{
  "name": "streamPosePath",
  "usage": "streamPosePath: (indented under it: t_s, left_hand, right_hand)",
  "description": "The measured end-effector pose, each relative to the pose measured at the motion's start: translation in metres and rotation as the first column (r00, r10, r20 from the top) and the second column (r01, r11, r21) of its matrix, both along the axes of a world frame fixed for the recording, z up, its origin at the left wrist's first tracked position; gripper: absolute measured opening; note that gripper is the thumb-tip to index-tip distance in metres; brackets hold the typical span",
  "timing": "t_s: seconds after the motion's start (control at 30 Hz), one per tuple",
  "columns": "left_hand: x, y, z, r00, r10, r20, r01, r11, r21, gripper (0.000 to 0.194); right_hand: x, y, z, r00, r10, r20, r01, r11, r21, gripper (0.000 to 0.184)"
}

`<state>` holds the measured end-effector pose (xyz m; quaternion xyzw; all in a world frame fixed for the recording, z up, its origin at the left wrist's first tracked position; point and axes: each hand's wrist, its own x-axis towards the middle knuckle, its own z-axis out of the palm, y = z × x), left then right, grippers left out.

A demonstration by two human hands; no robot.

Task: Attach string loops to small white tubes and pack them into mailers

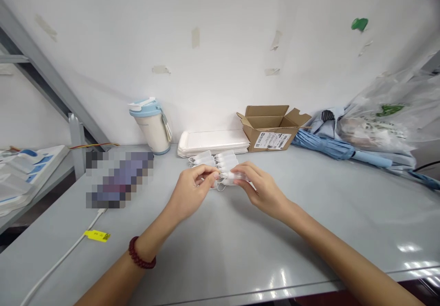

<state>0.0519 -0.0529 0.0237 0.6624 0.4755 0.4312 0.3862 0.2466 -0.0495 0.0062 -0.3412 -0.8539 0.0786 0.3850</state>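
Between my hands is a small white tube-like piece with a narrow tip, lying sideways above the table. My right hand is closed on its wider, translucent end between thumb and fingers. At the narrow tip, my left hand is pinched shut; whether it grips the tip itself or a thin cord there is too small to make out. Just behind my fingers lie several similar white pieces in two rows, some with thin white loops. My hands partly hide the nearer ones.
Behind the rows lie a stack of flat white sleeves and an open cardboard box. A cup stands back left, near a blurred-out phone-like object with a white cable. A folded blue umbrella and plastic bags are at right.
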Motion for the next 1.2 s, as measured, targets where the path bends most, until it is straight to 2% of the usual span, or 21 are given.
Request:
streamPosePath:
  t_s: [0.07, 0.17, 0.27, 0.37, 0.5, 0.7, 0.9, 1.07, 1.2]
  left_hand:
    - [-0.001, 0.0, 0.002, 1.0, 0.022, 0.012, -0.021, 0.999, -0.05, 0.022]
    - [0.0, 0.0, 0.005, 0.998, -0.053, 0.032, 0.056, 0.99, -0.13, 0.028]
    - [0.001, 0.001, 0.004, 0.993, -0.097, 0.061, 0.105, 0.984, -0.146, 0.026]
    - [0.0, 0.003, 0.001, 0.997, -0.049, 0.064, 0.057, 0.991, -0.12, 0.025]
    - [-0.002, 0.005, -0.003, 0.999, 0.007, 0.036, -0.004, 0.996, -0.092, 0.025]
    - [0.004, -0.001, -0.005, 0.998, 0.024, 0.055, -0.021, 0.999, -0.05, 0.024]
    - [0.008, -0.001, -0.007, 0.995, 0.07, 0.067, -0.069, 0.997, -0.017, 0.022]
    - [-0.001, 0.004, -0.001, 0.978, 0.176, 0.116, -0.177, 0.984, 0.002, 0.024]
    - [-0.008, 0.01, -0.001, 0.958, 0.233, 0.168, -0.235, 0.972, -0.009, 0.021]
  right_hand:
    - [-0.001, 0.0, 0.0, 0.999, -0.031, 0.012, 0.03, 0.997, 0.067, 0.018]
    - [-0.004, -0.002, -0.003, 0.998, -0.04, 0.048, 0.034, 0.992, 0.123, 0.019]
    - [-0.005, -0.003, -0.005, 0.998, -0.004, 0.059, -0.003, 0.992, 0.125, 0.019]
    - [-0.003, -0.002, -0.004, 1.0, -0.023, 0.017, 0.023, 0.998, 0.055, 0.022]
    - [0.0, 0.0, -0.001, 0.994, -0.1, -0.045, 0.094, 0.989, -0.117, 0.018]
    - [-0.002, -0.001, -0.002, 0.978, -0.139, -0.153, 0.089, 0.952, -0.291, 0.015]
    - [0.002, 0.005, -0.003, 0.961, -0.142, -0.236, 0.063, 0.947, -0.315, 0.014]
    - [0.015, 0.022, -0.006, 0.915, -0.194, -0.354, 0.096, 0.956, -0.277, 0.014]
    - [0.018, 0.038, -0.011, 0.898, -0.221, -0.382, 0.091, 0.94, -0.328, 0.017]
